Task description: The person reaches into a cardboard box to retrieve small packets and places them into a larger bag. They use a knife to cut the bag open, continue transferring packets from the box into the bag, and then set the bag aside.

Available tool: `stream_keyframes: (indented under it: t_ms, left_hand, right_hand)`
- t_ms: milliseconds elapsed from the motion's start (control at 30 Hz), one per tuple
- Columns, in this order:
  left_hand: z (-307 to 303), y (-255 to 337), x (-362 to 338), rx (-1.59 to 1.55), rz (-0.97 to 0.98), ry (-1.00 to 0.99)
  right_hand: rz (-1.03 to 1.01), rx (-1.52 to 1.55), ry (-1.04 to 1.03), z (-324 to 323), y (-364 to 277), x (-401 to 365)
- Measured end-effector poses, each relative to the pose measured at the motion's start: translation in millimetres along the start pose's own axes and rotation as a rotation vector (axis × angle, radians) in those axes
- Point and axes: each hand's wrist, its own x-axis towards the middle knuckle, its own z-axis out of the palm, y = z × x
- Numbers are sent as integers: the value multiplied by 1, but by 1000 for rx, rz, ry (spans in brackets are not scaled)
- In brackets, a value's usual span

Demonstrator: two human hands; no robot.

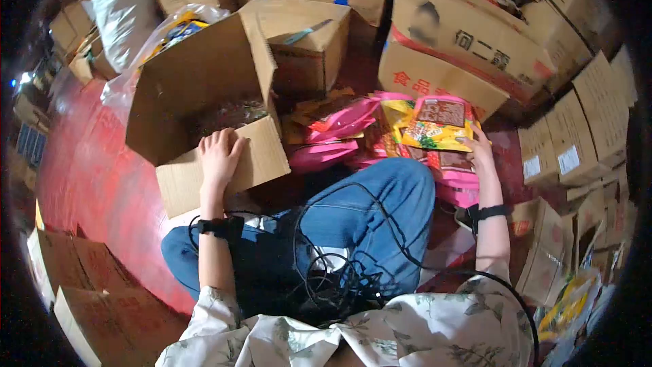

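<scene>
An open cardboard box (197, 75) stands in front of me on the left, with some dark packets low inside it. My left hand (221, 156) lies over the near flap of this box, its fingers spread at the flap's inner edge. On the right, my right hand (479, 149) has its fingers on the edge of a yellow and pink snack packet (441, 122) and grips it. Under and beside that packet is a pile of pink packets (343, 122), spread over the floor between the box and my right hand.
Closed cartons (468, 34) are stacked behind the packets, with more cartons (570, 132) along the right. A knife (309, 31) rests on a carton behind the open box. Black cables (401, 231) run across my crossed legs. Open cartons (115, 319) stand at the lower left.
</scene>
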Motion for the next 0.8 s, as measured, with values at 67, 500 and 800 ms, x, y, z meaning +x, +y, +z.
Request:
stream_keyframes:
  t_ms: [67,500,800]
  left_hand:
    - [-5,0,1,-46,-63,-84]
    - [-133,94,-29,-825,765,-114]
    - [-120,41,-32,-1065,-285,86]
  right_hand:
    - [30,266,-136,-5,-11,11]
    - [-81,479,-710,126,-182,-244]
    - [-149,-51,-1030,227,-208,-150]
